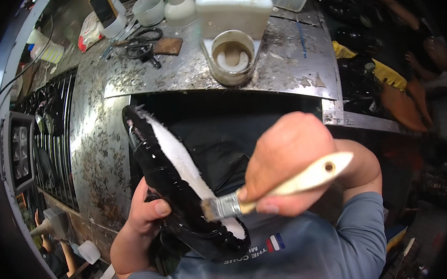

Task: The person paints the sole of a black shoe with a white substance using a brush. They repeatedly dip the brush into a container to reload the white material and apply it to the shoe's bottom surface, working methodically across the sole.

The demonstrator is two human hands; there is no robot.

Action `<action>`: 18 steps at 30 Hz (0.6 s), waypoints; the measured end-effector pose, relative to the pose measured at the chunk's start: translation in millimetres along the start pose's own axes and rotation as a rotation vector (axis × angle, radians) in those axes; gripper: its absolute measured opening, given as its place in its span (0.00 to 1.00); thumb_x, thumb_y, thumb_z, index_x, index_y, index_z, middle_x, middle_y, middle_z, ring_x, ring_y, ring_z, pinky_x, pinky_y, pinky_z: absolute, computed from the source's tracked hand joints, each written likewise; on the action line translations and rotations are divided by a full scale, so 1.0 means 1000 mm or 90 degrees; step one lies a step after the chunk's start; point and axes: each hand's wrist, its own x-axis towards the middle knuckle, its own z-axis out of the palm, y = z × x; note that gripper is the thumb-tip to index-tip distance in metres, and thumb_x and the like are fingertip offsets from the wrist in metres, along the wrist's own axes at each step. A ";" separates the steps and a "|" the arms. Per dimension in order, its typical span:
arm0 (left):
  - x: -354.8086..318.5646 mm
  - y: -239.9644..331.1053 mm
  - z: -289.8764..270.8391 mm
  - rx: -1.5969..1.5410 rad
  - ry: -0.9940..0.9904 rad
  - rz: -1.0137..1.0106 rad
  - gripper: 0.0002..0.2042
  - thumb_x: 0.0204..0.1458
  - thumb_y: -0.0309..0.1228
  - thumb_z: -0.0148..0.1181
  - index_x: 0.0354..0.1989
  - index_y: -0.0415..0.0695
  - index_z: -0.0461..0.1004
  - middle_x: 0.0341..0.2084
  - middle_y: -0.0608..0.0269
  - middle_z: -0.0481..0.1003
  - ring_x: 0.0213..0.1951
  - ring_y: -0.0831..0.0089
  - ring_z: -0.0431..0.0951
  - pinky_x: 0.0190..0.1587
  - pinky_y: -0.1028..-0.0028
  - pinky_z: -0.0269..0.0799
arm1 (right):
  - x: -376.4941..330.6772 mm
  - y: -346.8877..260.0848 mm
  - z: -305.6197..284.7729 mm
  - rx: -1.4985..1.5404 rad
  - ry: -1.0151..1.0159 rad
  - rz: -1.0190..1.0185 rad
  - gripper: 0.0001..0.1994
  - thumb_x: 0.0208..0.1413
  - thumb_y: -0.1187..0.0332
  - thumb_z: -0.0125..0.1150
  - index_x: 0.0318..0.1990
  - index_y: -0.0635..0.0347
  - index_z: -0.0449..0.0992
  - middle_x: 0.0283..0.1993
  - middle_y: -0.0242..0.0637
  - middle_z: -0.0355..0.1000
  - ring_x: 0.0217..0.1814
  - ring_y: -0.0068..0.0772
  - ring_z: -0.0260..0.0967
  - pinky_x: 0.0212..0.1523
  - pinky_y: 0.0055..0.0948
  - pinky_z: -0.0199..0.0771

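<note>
My left hand [150, 209] is closed around the side of a glossy black shoe [166, 177], thumb on top. The shoe is tilted over, toe and heel lying along a slant, and a long white rough strip [175, 153] shows on its underside. In my right hand [292, 153] is a flat paintbrush [309, 175] with a pale wooden handle and a metal band. Its bristles touch the black edge beside the white strip, near the end closest to my body. My right fingers pinch the brush close to the metal band.
On the stained metal bench [177, 72] ahead stands a round pot [231, 58] of tan liquid before a white box [235, 9]. Black-handled scissors [143, 43], a brown block [168, 46] and a bowl [148, 10] lie behind. A lamp [19, 148] and bar rack are left; another person works right.
</note>
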 end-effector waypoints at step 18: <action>-0.020 -0.008 0.007 0.025 0.171 0.080 0.42 0.47 0.54 0.73 0.60 0.32 0.66 0.46 0.52 0.79 0.45 0.64 0.83 0.49 0.67 0.81 | 0.009 0.073 -0.081 -0.674 0.200 0.030 0.05 0.53 0.65 0.71 0.35 0.52 0.84 0.34 0.35 0.81 0.36 0.41 0.80 0.36 0.34 0.80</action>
